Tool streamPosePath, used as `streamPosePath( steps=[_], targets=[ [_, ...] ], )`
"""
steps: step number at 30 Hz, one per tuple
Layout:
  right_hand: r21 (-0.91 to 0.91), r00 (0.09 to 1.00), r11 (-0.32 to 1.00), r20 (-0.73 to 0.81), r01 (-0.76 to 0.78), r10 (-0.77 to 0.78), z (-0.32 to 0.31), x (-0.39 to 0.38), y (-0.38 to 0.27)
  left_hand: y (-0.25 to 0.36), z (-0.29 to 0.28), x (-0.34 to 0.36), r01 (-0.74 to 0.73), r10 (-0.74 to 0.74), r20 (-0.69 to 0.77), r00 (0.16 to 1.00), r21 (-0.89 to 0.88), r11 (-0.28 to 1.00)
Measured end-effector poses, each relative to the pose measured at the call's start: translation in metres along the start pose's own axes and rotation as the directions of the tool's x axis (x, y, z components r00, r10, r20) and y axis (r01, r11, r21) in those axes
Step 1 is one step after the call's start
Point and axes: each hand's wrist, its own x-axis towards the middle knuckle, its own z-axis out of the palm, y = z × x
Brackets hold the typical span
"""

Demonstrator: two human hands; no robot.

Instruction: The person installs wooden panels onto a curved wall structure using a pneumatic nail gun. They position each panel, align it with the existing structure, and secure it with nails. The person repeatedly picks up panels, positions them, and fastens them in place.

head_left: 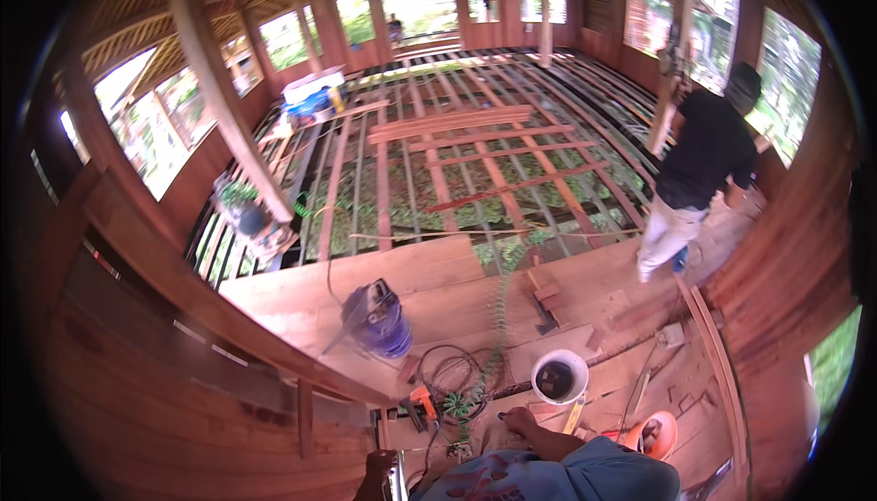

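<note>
At the lower edge, my left hand [379, 464] is closed against a pale shiny strip [397, 481], which runs out of the picture below. Over my blue shirt, my right hand [519, 421] is curled, with a small dark end showing by its fingers; what it holds is too small to name. An orange and black power tool [422, 400], probably a drill, lies on the boards between my hands. Beyond it are a coiled black cable [454, 371] and a green coiled hose [498, 332]. A white bucket [577, 379] with dark contents stands past my right hand.
A blue-purple bucket [388, 335] of tools and an orange container [665, 428] stand on the boards. Beyond lie open floor joists [411, 172] with ground below and loose planks [452, 123] across them. A person in black [703, 149] stands right; another [256, 227] is low at left.
</note>
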Motion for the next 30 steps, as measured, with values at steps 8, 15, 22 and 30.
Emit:
streamPosePath(
  steps=[8, 15, 22, 30],
  targets=[
    [-0.068, 0.932, 0.950, 0.227, 0.305, -0.283, -0.023, 0.067, -0.019, -0.071, 0.004, -0.083, 0.001, -0.144, -0.326, 0.934, -0.401, 0.916],
    [0.031, 0.835, 0.953, 0.473, 0.303, -0.281, -0.063, 0.131, -0.057, -0.133, 0.140, -0.153, 0.030, -0.346, -0.515, 0.785, -0.525, 0.850],
    [-0.190, 0.686, 0.823, 0.666, 0.535, -0.292, -0.077, 0.126, -0.078, -0.180, 0.310, -0.233, 0.175, -0.486, -0.532, 0.693, -0.530, 0.830],
    [-0.308, 0.439, 0.760, 0.898, 0.573, 0.033, -0.013, 0.084, -0.104, -0.173, 0.397, -0.330, 0.091, -0.717, -0.556, 0.420, -0.760, 0.644]
  ],
)
